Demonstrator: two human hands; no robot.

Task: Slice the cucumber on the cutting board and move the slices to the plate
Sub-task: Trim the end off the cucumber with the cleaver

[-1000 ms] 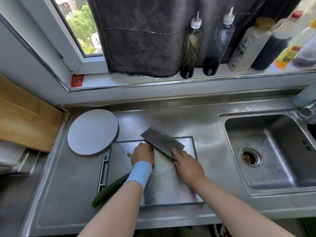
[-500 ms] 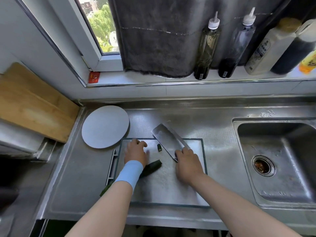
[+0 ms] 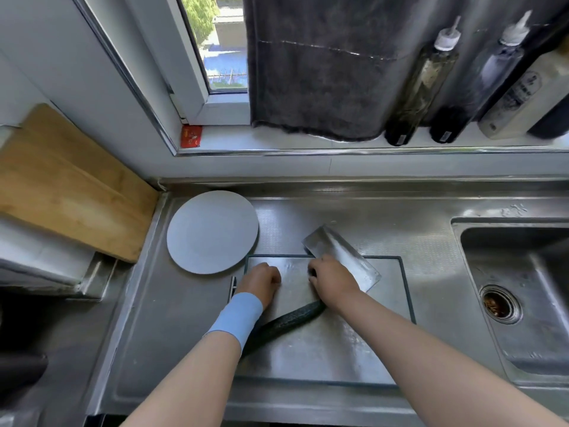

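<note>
A long dark green cucumber point(image 3: 289, 318) lies slanted on the steel cutting board point(image 3: 338, 343), and its near end runs under my left forearm. A cleaver point(image 3: 348, 257) lies over the board's far edge, handle hidden beneath my right forearm. My right hand point(image 3: 334, 280) reaches over the blade's near side, its fingers curled round a small dark cucumber end piece point(image 3: 312, 273). At the board's far left corner rests my left hand point(image 3: 261, 283) in a fist; what it holds, if anything, is hidden. A round grey plate point(image 3: 212, 232) sits bare just beyond that corner.
A steel sink point(image 3: 523, 288) with an open drain is at the right. A wooden board point(image 3: 70, 186) leans at the left wall. Bottles point(image 3: 418, 81) and a dark towel point(image 3: 323, 57) line the windowsill behind the counter.
My right hand has come off the cleaver's handle end and moved left across the blade to the cut end piece. My left hand has curled into a fist. The cleaver and cucumber stayed put.
</note>
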